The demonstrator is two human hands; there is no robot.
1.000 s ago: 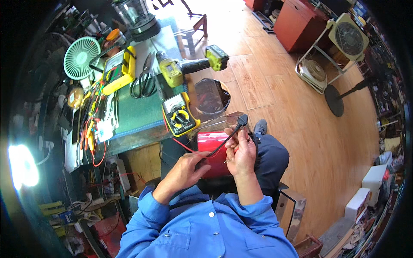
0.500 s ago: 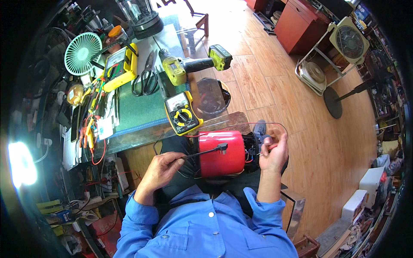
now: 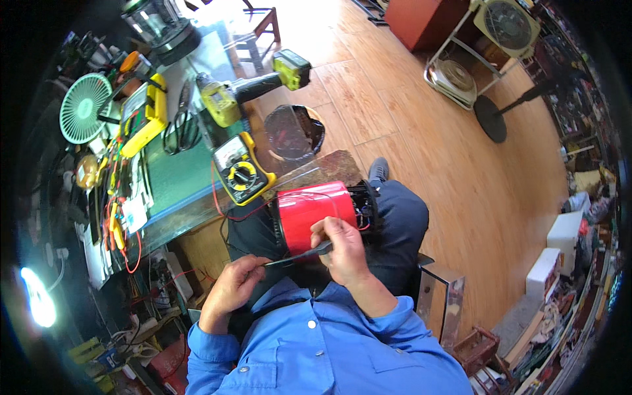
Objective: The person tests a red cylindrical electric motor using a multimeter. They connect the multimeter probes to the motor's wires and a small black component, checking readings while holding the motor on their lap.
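Note:
A red cylindrical appliance body (image 3: 316, 214) lies on its side across my lap, its right end uncovered with wires showing. My left hand (image 3: 232, 286) is closed round a black power cord, left of the cylinder. The cord's plug (image 3: 323, 248) reaches my right hand (image 3: 343, 250), which is pinched in front of the cylinder. A thin lead arcs over the red surface toward that hand; the test probe in its fingers is mostly hidden. Whether its tip touches the plug, I cannot tell. A yellow-and-black analog multimeter (image 3: 242, 172) sits on the table corner beyond, a red lead beside it.
The glass-topped table (image 3: 178, 171) at left bears a cordless drill (image 3: 224, 99), scissors (image 3: 182, 128), a second yellow meter (image 3: 145, 115), a small green fan (image 3: 86, 107) and several leads. A bin (image 3: 294, 135) stands past the table edge. Fans (image 3: 490, 118) stand on the floor at right.
My right hand has come left and down from beyond the cylinder's uncovered end to the plug. My left hand has lowered the cord toward me. The view has shifted right.

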